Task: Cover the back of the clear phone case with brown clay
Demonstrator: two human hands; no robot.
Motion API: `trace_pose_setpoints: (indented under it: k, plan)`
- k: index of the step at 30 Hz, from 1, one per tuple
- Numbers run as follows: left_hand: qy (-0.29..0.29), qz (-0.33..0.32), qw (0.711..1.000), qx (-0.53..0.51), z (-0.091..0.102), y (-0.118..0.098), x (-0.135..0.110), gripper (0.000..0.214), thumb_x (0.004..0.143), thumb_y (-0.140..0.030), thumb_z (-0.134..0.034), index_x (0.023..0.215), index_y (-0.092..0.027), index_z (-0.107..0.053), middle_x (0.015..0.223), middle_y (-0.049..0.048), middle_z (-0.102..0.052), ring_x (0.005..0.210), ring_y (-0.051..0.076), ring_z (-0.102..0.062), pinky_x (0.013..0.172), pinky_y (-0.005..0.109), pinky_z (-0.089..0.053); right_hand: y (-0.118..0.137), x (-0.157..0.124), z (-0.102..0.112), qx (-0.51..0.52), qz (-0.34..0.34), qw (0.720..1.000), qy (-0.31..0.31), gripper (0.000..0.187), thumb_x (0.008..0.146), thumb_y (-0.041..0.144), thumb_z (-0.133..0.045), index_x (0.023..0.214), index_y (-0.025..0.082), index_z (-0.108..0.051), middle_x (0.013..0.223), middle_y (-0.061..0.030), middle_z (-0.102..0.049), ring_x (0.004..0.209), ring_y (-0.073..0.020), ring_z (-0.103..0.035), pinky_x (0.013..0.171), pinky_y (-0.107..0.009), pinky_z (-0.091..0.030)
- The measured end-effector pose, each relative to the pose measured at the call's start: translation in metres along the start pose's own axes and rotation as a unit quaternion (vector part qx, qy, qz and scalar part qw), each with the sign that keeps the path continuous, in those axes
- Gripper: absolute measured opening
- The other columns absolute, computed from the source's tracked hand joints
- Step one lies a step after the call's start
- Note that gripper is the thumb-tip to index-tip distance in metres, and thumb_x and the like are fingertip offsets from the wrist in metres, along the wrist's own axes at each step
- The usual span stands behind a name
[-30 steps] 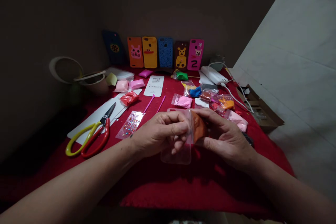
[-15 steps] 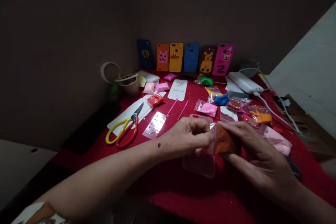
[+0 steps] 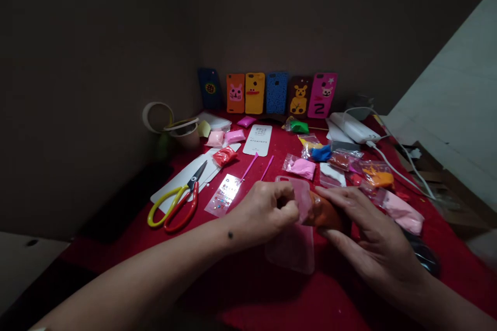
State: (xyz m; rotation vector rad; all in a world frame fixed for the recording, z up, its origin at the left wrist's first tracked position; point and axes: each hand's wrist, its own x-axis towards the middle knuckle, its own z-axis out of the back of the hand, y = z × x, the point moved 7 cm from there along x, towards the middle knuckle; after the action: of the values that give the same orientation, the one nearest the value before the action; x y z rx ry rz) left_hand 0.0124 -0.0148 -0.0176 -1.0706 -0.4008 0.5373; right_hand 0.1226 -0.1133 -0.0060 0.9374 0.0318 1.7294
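Between my hands is a clear plastic bag of brown clay [image 3: 324, 213]. My left hand [image 3: 272, 212] is closed in a pinch on the bag's clear end. My right hand [image 3: 373, 232] wraps round the clay-filled part, thumb below and fingers above. Under them a clear phone case [image 3: 291, 251] lies on the red cloth, partly covered by my left hand and the bag. A bag of pink clay [image 3: 301, 167] lies just beyond, and two pink modelling sticks [image 3: 267, 168] rest to the left of it.
Scissors [image 3: 182, 201] and a sheet of gems [image 3: 224, 194] lie at left. Decorated phone cases [image 3: 255, 93] stand along the wall. Several clay bags [image 3: 376, 176] are spread at right, near a white power bank [image 3: 354, 128] with a cable. A cup [image 3: 186, 134] stands at back left.
The view has shifted, so the table things appear slightly lower and further left. Both hands still hold the brown clay bag; its clear end now looks more stretched out between them.
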Motion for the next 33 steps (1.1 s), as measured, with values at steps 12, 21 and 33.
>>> trace_pose_setpoints:
  k: [12, 21, 33]
  plan:
    - [0.033, 0.061, 0.985, -0.16, 0.001, -0.005, -0.002, 0.018, 0.084, -0.032, -0.062, 0.088, -0.014, -0.062, 0.065, -0.0048, -0.052, 0.054, 0.007, -0.043, 0.051, 0.02, -0.033, -0.006, 0.007, 0.003, 0.05, -0.029, 0.998, 0.003, 0.054, 0.087, 0.011, -0.057, 0.138, 0.026, -0.044, 0.114, -0.0082, -0.056, 0.106, -0.0206, -0.056, 0.092, -0.037, -0.05]
    - [-0.004, -0.079, 0.997, 0.005, 0.003, -0.019, -0.007, 0.015, 0.085, -0.017, -0.059, 0.07, -0.014, -0.061, 0.07, -0.0014, -0.056, 0.068, 0.011, -0.048, 0.065, 0.024, -0.037, -0.004, 0.006, -0.001, 0.028, -0.001, 0.999, -0.015, 0.062, 0.088, 0.018, -0.063, 0.144, 0.029, -0.04, 0.102, -0.0065, -0.057, 0.094, -0.0195, -0.058, 0.082, -0.035, -0.054]
    - [-0.051, -0.191, 0.98, -0.013, 0.008, -0.029, -0.01, 0.006, 0.085, -0.019, -0.065, 0.081, -0.017, -0.069, 0.086, 0.0032, -0.058, 0.081, 0.013, -0.056, 0.07, 0.024, -0.045, -0.004, 0.005, -0.004, 0.014, 0.018, 1.0, -0.018, 0.067, 0.087, 0.017, -0.061, 0.148, 0.03, -0.035, 0.099, -0.0069, -0.058, 0.091, -0.0208, -0.061, 0.079, -0.036, -0.056]
